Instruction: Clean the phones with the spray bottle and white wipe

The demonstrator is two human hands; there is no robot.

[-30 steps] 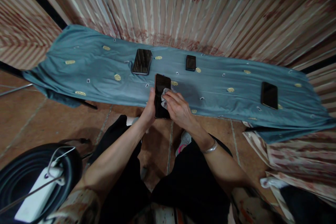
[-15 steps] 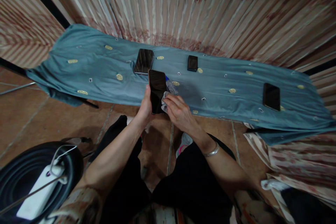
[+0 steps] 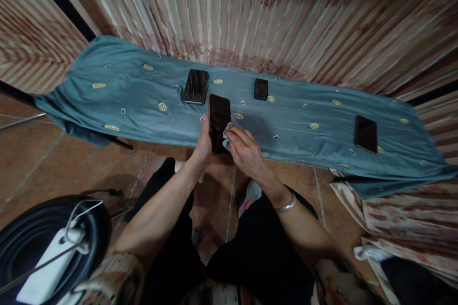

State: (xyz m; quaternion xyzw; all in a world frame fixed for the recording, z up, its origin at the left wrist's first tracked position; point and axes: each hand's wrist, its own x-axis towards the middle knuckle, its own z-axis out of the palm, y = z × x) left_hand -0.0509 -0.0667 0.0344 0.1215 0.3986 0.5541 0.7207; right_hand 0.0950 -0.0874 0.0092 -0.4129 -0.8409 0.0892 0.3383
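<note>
My left hand [image 3: 203,142] grips a dark smartphone [image 3: 219,116] by its left edge, its thumb along the side. The phone's black screen faces me, above the near edge of the cloth-covered surface. Pinched in the fingers of my right hand [image 3: 246,150] is a crumpled pale grey cloth [image 3: 227,136], touching the right side of the screen. Behind the phone, a clear item is almost wholly hidden. Just beyond lie stacked dark phones or tablets [image 3: 195,86] with a glossy top.
Blue-green patterned fabric [image 3: 143,90] covers the long narrow surface. A small black square object [image 3: 261,89] lies at the back; another dark phone [image 3: 365,134] lies at the right. A coiled black hose [image 3: 96,243] and a white power strip [image 3: 46,267] are at lower left. Pleated curtains [image 3: 229,14] hang behind.
The held phone and my left hand have shifted slightly right. The blue-ended clear item behind the phone is now mostly covered. My right hand keeps the cloth on the screen.
</note>
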